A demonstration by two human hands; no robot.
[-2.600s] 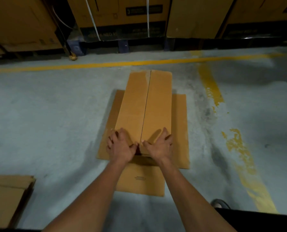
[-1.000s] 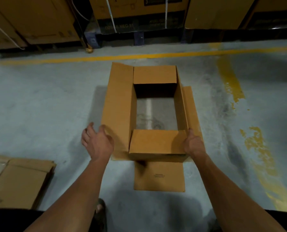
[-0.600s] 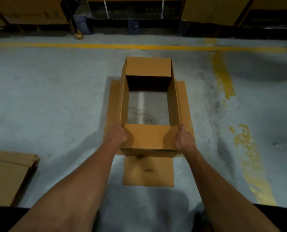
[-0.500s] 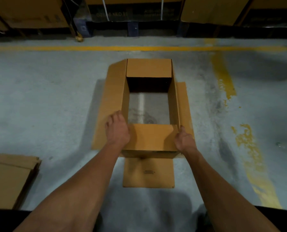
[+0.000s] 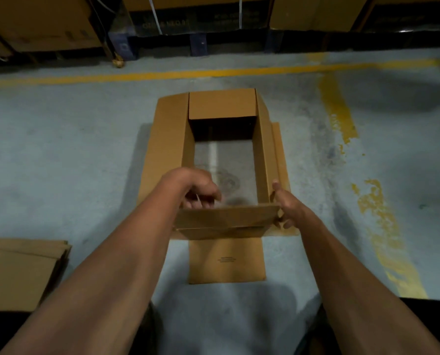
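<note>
Cardboard box stands open on floor. Left hand curls over near flap; right hand apparently clasps its right end.

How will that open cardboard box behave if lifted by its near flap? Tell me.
Probably light: the cardboard box is empty, floor showing through it. Likely floppy: the near flap, gripped by the left hand and right hand, bends at its crease. May skew, bottom unsealed.

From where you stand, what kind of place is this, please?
Probably a warehouse or packing area: bare concrete floor with a painted yellow line, large cartons along the back, and flattened cardboard stacked near the open box.
</note>
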